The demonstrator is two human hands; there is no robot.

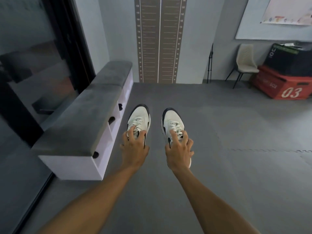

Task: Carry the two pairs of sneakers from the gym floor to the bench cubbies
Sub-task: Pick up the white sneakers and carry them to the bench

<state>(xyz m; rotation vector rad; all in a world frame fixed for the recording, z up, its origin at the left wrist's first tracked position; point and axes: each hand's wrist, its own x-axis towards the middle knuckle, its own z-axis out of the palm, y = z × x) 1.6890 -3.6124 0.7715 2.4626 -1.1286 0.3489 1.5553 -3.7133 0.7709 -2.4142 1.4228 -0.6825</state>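
Two white lace-up sneakers with black trim, one [139, 122] in the left hand [134, 149] and one [172, 125] in the right hand [179, 150], are held above the grey foam-tile gym floor [219, 166]. Each grip is closed over the laces and collar. Both sneakers point toes away from the person, long axes roughly parallel, well apart from one another. To the left stands a long white bench [87, 162] with grey cushioned top and open cubbies; dark items, too indistinct to name, show in several. Beyond are a wall height chart [159, 39], a beige chair [244, 61] and a red plyo box marked 03 [283, 85].
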